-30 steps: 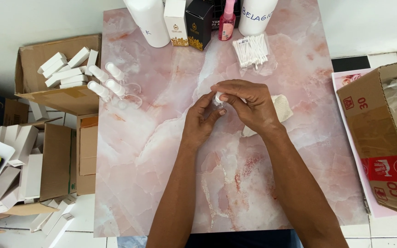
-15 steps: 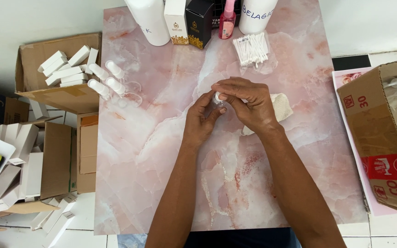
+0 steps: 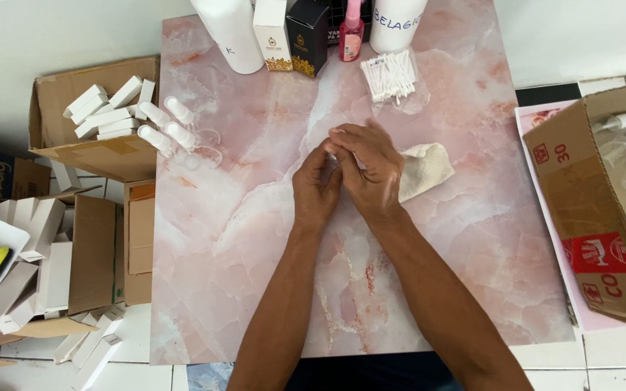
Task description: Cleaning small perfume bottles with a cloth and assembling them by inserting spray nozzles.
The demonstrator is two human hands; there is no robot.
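Worktop (image 3: 240, 239) of pink marbled stone, white-veined, filling the middle of the view; white tiled floor (image 3: 146, 376) around it. Both hands meet at its centre. Left hand (image 3: 316, 190) curled, fingertips pinched against the right hand's. Right hand (image 3: 368, 168) folded over from the right, fingers bent around something small held between the two; the thing itself is hidden, so what the grip closes on I cannot tell. Crumpled white cloth (image 3: 426, 168) lies just beside the right hand, touching its far edge.

Far edge of the worktop: tall white bottle (image 3: 230, 32), white box (image 3: 272, 32), black box (image 3: 306, 36), small pink spray bottle (image 3: 351, 32), second white bottle (image 3: 394, 22). Bag of cotton swabs (image 3: 390, 74) just near of those. Small clear spray bottles (image 3: 168, 124) lie at the left edge.

Left, on the floor: open cardboard box (image 3: 74, 148) holding small white cartons (image 3: 106, 108); more flat white cartons (image 3: 38, 253) nearer. Right: large cardboard box (image 3: 581, 195), open, with white bottles inside.
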